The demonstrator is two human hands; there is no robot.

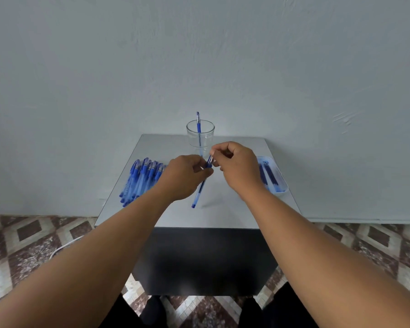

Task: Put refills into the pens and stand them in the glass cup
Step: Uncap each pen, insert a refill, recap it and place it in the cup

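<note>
Blue translucent plastic pen hangs above the grey tabletop, its long axis steeply tilted, lower end toward the person, upper end pinched by the fingers of both left hand and right hand, before the clear glass cup.

Two bare forearms, no sleeves, watch or rings; left hand and right hand ungloved. Dark trousers and dark shoes at bottom of frame.

blue pens, clear glass cup, grey table — brown-and-cream diamond floor
</note>
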